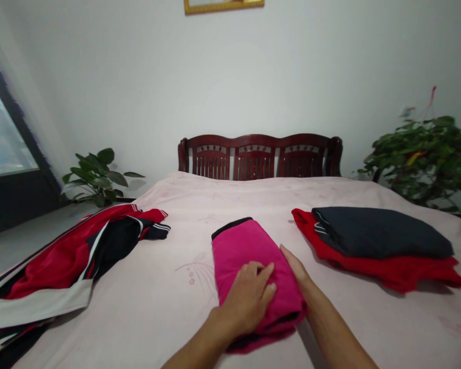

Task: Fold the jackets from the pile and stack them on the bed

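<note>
A folded bright pink garment [253,246] with a black edge lies on the bed in front of me. On top of it rests my left hand [249,294], its fingers loosely bent and a little apart, touching the cloth. My right hand [296,266] lies along the garment's right side with its fingers stretched forward; part of that hand is hidden by the cloth and by its own angle. Neither hand visibly grips the fabric.
To the right sits a folded dark garment [380,233] on a red one [403,274]. Red, navy and white clothes [57,266] lie loosely at the left. The bed [184,197] has a pink sheet and a wooden headboard [253,154]. Plants stand on both sides.
</note>
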### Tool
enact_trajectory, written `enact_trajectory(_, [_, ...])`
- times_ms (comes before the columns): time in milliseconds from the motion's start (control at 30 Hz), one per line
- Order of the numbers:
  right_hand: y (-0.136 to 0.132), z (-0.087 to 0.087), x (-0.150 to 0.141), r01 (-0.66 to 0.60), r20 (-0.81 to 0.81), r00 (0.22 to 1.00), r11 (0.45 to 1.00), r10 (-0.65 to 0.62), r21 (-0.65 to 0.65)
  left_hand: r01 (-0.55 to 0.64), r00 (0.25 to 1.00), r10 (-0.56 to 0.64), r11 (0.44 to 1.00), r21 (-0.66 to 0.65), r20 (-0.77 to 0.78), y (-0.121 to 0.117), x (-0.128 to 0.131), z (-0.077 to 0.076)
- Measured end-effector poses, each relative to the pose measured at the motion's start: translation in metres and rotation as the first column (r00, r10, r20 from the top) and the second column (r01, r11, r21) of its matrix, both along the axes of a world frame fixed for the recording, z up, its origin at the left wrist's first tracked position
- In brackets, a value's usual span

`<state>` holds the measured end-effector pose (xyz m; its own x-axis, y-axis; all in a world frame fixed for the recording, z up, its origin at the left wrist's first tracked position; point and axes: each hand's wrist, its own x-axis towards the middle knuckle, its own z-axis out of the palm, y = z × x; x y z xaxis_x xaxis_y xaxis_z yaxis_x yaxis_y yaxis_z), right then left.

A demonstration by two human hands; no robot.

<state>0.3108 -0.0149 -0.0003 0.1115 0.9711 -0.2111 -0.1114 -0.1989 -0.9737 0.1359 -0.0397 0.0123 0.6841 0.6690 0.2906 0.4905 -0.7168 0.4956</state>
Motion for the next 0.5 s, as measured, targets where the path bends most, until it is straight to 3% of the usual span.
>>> enact_trajectory(100, [-0.006,-0.001,0.027,0.230,0.287,0.924,0.967,-0.252,0.109,0.072,0.992,-0.065,0.995,0.064,-0.107,-0.014,0.014,-0.023])
enact_trajectory(167, [-0.003,0.003,0.028,0.236,0.458,0.824,0.937,-0.333,0.256,0.071,0.989,-0.058,0.993,0.092,-0.134,-0.019,0.018,-0.034])
enact_trajectory(233, [0.005,0.008,0.019,0.067,0.561,0.783,0.934,-0.267,0.352,0.048,0.989,-0.031,0.992,0.114,-0.142,-0.022,0.017,-0.041])
enact_trajectory(300, [0.015,0.008,0.006,-0.154,0.682,0.717,0.920,-0.148,0.361,0.048,0.989,-0.024,0.987,0.156,-0.149,-0.025,0.012,-0.046])
enact_trajectory(400, [0.028,-0.005,-0.006,-0.377,0.890,0.456,0.907,0.005,0.188,0.090,0.983,-0.046,0.963,0.254,-0.175,-0.027,-0.003,-0.059])
enact_trajectory(467, [0.034,-0.020,-0.006,-0.423,0.952,0.301,0.903,0.059,0.078,0.128,0.977,-0.064,0.940,0.317,-0.202,-0.028,-0.017,-0.071])
enact_trajectory(500, [0.036,-0.027,-0.003,-0.426,0.963,0.263,0.903,0.062,0.058,0.148,0.973,-0.074,0.926,0.346,-0.218,-0.027,-0.025,-0.078])
